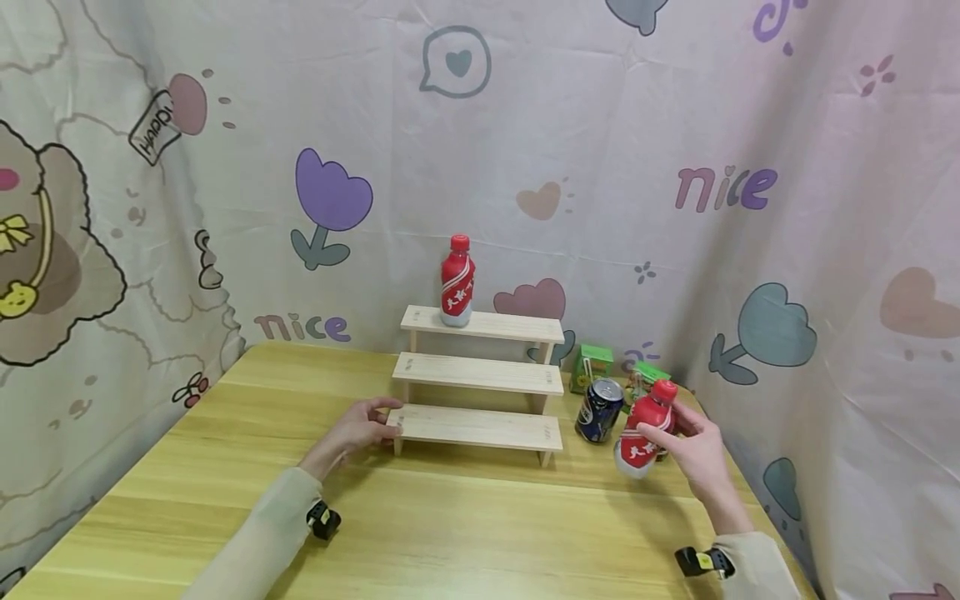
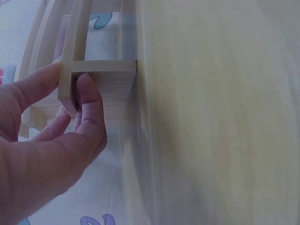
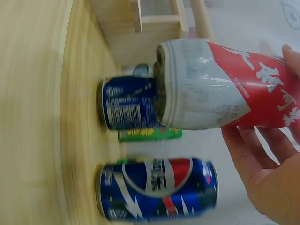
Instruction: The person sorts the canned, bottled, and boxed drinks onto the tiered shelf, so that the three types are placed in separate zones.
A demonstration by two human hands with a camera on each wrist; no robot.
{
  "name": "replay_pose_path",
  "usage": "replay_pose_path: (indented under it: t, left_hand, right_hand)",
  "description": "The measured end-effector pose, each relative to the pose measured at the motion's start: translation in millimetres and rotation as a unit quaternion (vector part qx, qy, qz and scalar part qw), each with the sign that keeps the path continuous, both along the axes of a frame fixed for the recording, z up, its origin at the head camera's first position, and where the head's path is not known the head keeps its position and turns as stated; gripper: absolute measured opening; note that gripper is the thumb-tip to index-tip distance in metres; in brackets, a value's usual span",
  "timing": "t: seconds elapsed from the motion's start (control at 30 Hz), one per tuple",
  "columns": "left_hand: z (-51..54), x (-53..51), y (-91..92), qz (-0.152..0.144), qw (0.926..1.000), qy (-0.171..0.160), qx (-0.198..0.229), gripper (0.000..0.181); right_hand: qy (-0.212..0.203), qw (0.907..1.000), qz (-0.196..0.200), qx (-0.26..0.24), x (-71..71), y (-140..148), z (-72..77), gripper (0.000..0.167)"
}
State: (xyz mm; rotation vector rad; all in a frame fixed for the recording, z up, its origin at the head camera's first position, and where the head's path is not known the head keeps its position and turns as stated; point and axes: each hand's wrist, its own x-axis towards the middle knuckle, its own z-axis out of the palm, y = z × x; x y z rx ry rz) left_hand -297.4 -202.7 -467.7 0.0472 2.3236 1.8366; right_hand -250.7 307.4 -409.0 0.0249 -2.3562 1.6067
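My left hand (image 1: 366, 430) pinches the left end of the lowest step of a three-step wooden shelf (image 1: 472, 427). In the left wrist view, its thumb and fingers (image 2: 91, 110) lie on both sides of the board's end. Over at the right, my right hand (image 1: 701, 454) grips a red-labelled drink bottle (image 1: 643, 429) with a red cap. The bottle tilts, its base raised off the table in the right wrist view. A matching red bottle (image 1: 457, 283) stands upright on the top step, towards its left end.
Right of the shelf stands a dark blue can (image 1: 599, 411). Another blue can (image 3: 159, 190) shows in the right wrist view, mostly hidden by the held bottle from above. Green boxes (image 1: 592, 367) stand behind, at the back right. A patterned curtain (image 1: 465, 150) borders the wooden table (image 1: 450, 533).
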Motion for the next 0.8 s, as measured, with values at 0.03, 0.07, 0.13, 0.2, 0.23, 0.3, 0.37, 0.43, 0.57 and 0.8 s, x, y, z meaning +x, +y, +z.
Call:
replay_pose_path:
  t: [0.03, 0.07, 0.13, 0.2, 0.23, 0.3, 0.37, 0.43, 0.57, 0.8]
  left_hand:
    - [-0.3, 0.1, 0.1, 0.002, 1.0, -0.001, 0.002, 0.057]
    - [-0.5, 0.0, 0.0, 0.004, 1.0, -0.002, 0.004, 0.057]
    - [-0.1, 0.1, -0.4, 0.005, 1.0, -0.003, 0.005, 0.057]
    - [0.5, -0.1, -0.5, 0.004, 1.0, -0.004, 0.007, 0.058]
    - [0.8, -0.2, -0.4, 0.005, 0.9999, -0.006, 0.008, 0.059]
    - [1.7, -0.1, 0.4, 0.004, 0.9999, -0.007, 0.012, 0.06]
    - [2.8, 0.7, 0.8, 0.004, 0.9999, -0.008, 0.014, 0.06]
    - [3.7, 1.5, 1.1, 0.001, 0.9999, -0.006, 0.013, 0.06]
    - [3.9, 3.0, 0.7, -0.009, 0.9999, -0.001, 0.013, 0.06]
    - [0.3, 0.8, 0.9, -0.014, 0.9998, 0.005, 0.017, 0.059]
  right_hand:
    - [0.005, 1.0, 0.004, -0.007, -0.9, -2.7, 0.4, 0.069]
    - [0.01, 0.9998, 0.009, -0.014, -1.8, -5.5, 1.0, 0.069]
    - [0.017, 0.9993, 0.017, -0.027, -3.3, -11.2, 3.1, 0.068]
    - [0.017, 0.9991, 0.023, -0.031, -4.5, -17.1, 6.2, 0.068]
    - [0.016, 0.9992, 0.023, -0.027, -4.9, -20.1, 8.2, 0.069]
    - [0.011, 0.9993, 0.026, -0.023, -6.2, -26.2, 12.3, 0.07]
    - [0.006, 0.9991, 0.035, -0.023, -8.5, -33.2, 15.7, 0.07]
    - [0.002, 0.9987, 0.044, -0.025, -11.5, -40.1, 18.1, 0.07]
    - [-0.002, 0.9973, 0.064, -0.036, -18.3, -53.8, 21.6, 0.072]
    - [0.005, 0.996, 0.074, -0.051, -30.2, -76.5, 29.9, 0.07]
